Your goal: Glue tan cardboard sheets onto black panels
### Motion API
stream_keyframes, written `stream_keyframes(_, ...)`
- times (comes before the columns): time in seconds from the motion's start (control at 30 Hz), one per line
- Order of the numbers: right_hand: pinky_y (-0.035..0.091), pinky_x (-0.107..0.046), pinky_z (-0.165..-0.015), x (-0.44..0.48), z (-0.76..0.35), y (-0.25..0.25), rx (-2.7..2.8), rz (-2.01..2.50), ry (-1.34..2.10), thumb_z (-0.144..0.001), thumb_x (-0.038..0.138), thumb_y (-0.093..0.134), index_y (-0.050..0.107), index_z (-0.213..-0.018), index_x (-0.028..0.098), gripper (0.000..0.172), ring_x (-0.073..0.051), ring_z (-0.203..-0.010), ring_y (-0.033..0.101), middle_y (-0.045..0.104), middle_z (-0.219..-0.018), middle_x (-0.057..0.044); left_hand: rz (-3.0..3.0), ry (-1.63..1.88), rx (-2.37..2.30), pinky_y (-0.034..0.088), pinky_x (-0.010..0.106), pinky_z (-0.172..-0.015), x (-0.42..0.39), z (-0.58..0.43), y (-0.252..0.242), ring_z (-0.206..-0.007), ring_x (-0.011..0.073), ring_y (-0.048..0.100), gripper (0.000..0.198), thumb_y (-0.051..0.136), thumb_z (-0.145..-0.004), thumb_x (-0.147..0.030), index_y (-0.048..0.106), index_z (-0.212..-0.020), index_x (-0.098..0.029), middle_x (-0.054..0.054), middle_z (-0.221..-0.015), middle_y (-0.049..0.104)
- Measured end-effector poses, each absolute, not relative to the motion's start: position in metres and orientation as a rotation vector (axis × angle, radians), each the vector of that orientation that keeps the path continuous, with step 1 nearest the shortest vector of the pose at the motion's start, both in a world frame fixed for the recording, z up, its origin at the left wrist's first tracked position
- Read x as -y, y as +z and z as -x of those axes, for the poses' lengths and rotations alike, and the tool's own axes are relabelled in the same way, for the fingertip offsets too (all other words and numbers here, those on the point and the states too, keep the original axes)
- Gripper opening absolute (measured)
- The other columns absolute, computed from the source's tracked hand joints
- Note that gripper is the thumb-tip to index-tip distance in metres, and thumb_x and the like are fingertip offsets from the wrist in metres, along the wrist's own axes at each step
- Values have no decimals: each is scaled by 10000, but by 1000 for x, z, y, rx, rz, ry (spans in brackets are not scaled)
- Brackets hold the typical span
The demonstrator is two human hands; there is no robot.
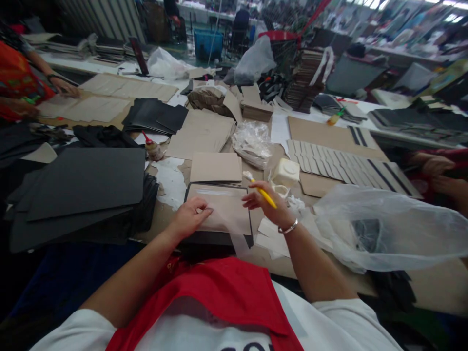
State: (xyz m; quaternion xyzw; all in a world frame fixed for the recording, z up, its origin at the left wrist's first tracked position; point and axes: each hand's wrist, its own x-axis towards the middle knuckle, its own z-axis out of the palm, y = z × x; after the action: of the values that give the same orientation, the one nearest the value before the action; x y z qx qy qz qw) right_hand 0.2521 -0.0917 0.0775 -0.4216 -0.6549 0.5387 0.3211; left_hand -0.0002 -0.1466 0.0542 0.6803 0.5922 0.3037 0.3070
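In the head view my left hand [193, 213] is closed in a pinch at the end of a translucent strip [239, 243]. This strip slants across a tan board [219, 222] with black edges and hangs past its near edge. My right hand [272, 202] hovers beside the board's right edge, gripping a yellow-handled brush [267, 197] with a whitish tip. Some of its fingers are stretched toward the board. Directly behind lies a small stack of tan cards [215, 167]. A cream plastic container [286, 171] stands just beyond my right hand.
Black boards [87, 180] are piled at left, near a red-tipped bottle [153, 147]. A clear plastic bag [395, 229] spreads over the right side, below a row of overlapping grey-tan pieces [340, 165]. A co-worker's hand [64, 87] rests at far left; another person's hands [438, 170] are at right.
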Motion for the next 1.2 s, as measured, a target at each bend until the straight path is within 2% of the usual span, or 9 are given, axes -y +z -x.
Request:
stream_keyframes(0.07, 500, -287, -707, 107, -230, 73, 1860, 992, 1353, -787, 486, 576, 460, -968, 217, 345, -140, -814, 636, 658, -943, -50, -1626, 827, -1522, 437, 238, -615, 145, -3, 67, -696, 133, 542, 252, 559, -759, -396, 636, -691, -166, 9, -738, 595)
stream_keyframes(0.13, 477, -280, -694, 116, -219, 66, 2026, 1017, 1220, -750, 415, 637, 444, -886, 217, 308, -139, -774, 615, 644, -888, -35, -1414, 881, -1475, 404, 218, -562, 143, 0, 74, -622, 110, 512, 259, 594, -725, -410, 643, -710, -156, -10, -657, 571)
stream_keyframes(0.27, 440, -266, -629, 114, -231, 56, 2066, 1233, 1083, -819, 346, 534, 420, -897, 214, 191, -128, -641, 587, 612, -733, 1, -1025, 982, -1428, 265, 182, -424, 137, 22, 64, -462, 58, 394, 299, 666, -644, -432, 592, -657, -143, -45, -532, 475)
stream_keyframes(0.37, 428, -264, -615, 101, -246, 49, 2021, 1370, 976, -847, 346, 478, 428, -919, 209, 163, -141, -631, 599, 613, -706, -4, -897, 970, -1446, 237, 182, -398, 128, 38, 49, -463, 64, 420, 336, 674, -604, -454, 551, -625, -142, -18, -574, 521)
stream_keyframes(0.43, 411, -264, -590, 92, -248, 42, 2022, 1492, 781, -848, 345, 470, 455, -936, 202, 168, -151, -611, 592, 608, -705, -13, -965, 915, -1529, 247, 193, -407, 119, 41, 41, -468, 79, 434, 337, 631, -623, -471, 545, -612, -146, -13, -562, 528)
stream_keyframes(0.53, 390, -275, -569, 80, -242, 26, 2039, 1635, 480, -836, 338, 480, 489, -970, 188, 201, -171, -591, 576, 611, -717, -33, -1255, 812, -1782, 267, 216, -462, 105, 39, 35, -472, 91, 413, 336, 563, -672, -466, 521, -544, -158, -40, -474, 457)
stream_keyframes(0.67, 407, -301, -607, 67, -232, 4, 2044, 1661, 288, -843, 319, 466, 506, -985, 177, 205, -204, -658, 587, 622, -757, -65, -1464, 681, -1996, 276, 235, -510, 92, 37, 30, -522, 110, 437, 337, 543, -701, -452, 532, -528, -164, -35, -483, 472)
stream_keyframes(0.83, 427, -325, -655, 58, -230, -10, 2026, 1605, 242, -849, 312, 462, 494, -1014, 163, 225, -220, -711, 585, 614, -799, -86, -1486, 607, -2080, 278, 246, -528, 84, 39, 23, -552, 124, 465, 323, 549, -713, -445, 562, -547, -168, -18, -521, 516)
stream_keyframes(1.2, 398, -304, -612, 54, -227, -1, 1983, 1730, 359, -823, 284, 498, 483, -1028, 169, 236, -198, -648, 573, 612, -759, -55, -1421, 563, -2029, 248, 246, -489, 78, 44, 16, -486, 116, 414, 368, 546, -678, -499, 478, -493, -188, -35, -447, 448)
